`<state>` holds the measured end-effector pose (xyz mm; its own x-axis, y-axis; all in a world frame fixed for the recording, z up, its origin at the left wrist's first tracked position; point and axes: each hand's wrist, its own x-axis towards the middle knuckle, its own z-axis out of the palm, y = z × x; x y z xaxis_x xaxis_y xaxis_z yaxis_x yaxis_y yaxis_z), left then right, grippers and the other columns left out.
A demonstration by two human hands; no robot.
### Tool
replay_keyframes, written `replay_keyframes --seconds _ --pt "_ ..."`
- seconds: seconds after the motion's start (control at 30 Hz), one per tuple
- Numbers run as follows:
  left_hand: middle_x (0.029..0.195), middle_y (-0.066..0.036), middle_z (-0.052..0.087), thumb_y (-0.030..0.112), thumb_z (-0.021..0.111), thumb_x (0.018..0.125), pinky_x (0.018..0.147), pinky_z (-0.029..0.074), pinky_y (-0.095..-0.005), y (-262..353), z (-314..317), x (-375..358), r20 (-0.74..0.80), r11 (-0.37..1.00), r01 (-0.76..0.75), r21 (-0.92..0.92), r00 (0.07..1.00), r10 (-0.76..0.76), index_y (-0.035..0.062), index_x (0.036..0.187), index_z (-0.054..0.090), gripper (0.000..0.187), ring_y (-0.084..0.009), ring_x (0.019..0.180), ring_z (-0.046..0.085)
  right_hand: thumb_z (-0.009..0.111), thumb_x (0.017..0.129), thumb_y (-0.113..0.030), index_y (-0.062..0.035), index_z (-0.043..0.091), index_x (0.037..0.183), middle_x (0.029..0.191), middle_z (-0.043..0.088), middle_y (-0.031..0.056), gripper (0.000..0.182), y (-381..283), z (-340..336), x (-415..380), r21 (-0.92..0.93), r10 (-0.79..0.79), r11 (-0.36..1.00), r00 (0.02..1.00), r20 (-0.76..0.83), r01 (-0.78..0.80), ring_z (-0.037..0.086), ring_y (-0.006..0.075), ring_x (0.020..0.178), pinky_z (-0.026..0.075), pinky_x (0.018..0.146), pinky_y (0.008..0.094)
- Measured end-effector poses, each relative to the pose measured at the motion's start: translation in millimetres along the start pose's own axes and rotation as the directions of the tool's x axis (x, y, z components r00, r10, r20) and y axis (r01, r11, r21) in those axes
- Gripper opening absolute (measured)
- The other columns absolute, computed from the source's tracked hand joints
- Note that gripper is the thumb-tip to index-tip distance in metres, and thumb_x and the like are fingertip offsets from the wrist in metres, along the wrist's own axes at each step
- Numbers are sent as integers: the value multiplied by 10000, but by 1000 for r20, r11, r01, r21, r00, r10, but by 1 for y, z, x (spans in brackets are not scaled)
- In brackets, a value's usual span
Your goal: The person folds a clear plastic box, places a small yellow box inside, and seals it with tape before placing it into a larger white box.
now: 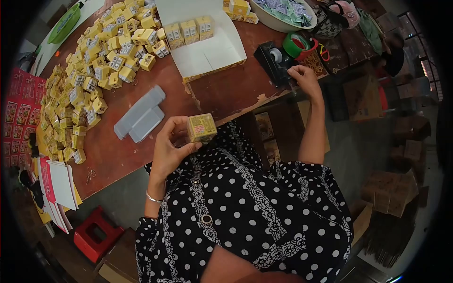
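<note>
My left hand (pixel 172 144) grips a small yellow printed box (pixel 202 128) just off the table's near edge, above my lap. My right hand (pixel 304 79) reaches to the black tape dispenser (pixel 272 60) at the table's right edge, its fingers pinched at the dispenser's front where the tape comes off. The tape itself is too thin to make out. A large heap of the same small yellow boxes (pixel 94 70) covers the left part of the brown table (pixel 222 92).
An open white carton (pixel 207 52) holds a row of yellow boxes. A grey plastic tray (pixel 140 114) lies mid-table. A bowl of sachets (pixel 283 12), green tape rolls (pixel 296 45), red printed sheets (pixel 21 113) and a red stool (pixel 96 233) surround the work area.
</note>
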<state>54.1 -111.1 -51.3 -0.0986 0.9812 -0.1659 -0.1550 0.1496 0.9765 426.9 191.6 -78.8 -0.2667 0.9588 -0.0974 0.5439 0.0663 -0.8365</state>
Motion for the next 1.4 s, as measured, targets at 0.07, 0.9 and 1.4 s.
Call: replay_keyframes --seconds 0.07,0.9,1.4 --pt "1184 -84 676 -54 823 777 972 544 -318 1 0 1 -1 1000 -6 -10 1000 6 19 1259 551 559 -160 1095 649 714 953 -250 -26 707 981 788 604 -53 225 0 1 0 43 3 999 1000 13 -4 491 46 674 413 611 267" --pt "1186 -89 678 -62 811 792 974 540 -319 4 1 2 4 998 -22 -63 1000 22 16 1256 542 541 -165 1097 653 681 957 -50 44 682 943 1469 508 209 96 49 35 -32 591 -71 782 970 -231 198 664 158 1024 578 891 296" --pt "1198 -58 658 64 880 742 1030 500 -352 6 1 -6 -260 961 -271 55 925 276 28 1211 578 559 -173 1141 632 656 993 -115 -11 652 981 1002 680 65 105 -42 35 -58 106 -320 912 849 -420 396 630 134 819 522 697 279"
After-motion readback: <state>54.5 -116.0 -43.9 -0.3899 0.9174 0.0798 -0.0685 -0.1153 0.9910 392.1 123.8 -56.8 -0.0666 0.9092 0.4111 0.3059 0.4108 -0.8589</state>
